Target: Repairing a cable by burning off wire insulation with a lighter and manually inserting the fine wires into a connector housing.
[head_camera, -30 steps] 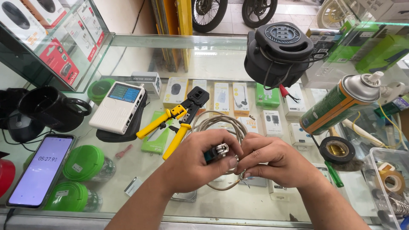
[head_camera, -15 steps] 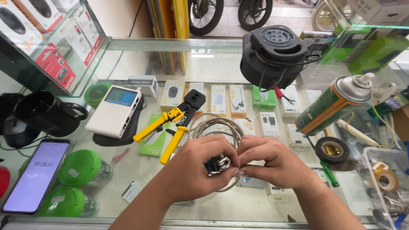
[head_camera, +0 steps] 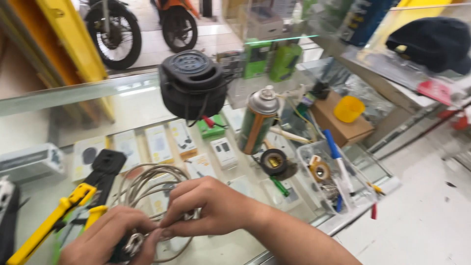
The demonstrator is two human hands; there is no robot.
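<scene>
A coil of grey cable [head_camera: 147,184] lies on the glass counter [head_camera: 127,105] at the lower left. My left hand [head_camera: 105,240] and my right hand [head_camera: 211,206] meet at the coil's near edge, both pinching a small metal and dark connector [head_camera: 133,244] on the cable's end. A yellow and black crimping tool [head_camera: 73,203] lies just left of the coil, close to my left hand.
A black cable reel [head_camera: 192,86] stands at the counter's back. A green spray can [head_camera: 257,120], a roll of black tape [head_camera: 273,162], and a clear tray [head_camera: 326,179] of pens and tape sit to the right. The counter's edge drops to a tiled floor [head_camera: 422,211]. Motorbikes [head_camera: 115,34] stand outside.
The view has swung to the right, so my hands and the coil now sit at the lower left. Both hands stay closed on the connector. The phone and white device have left the view.
</scene>
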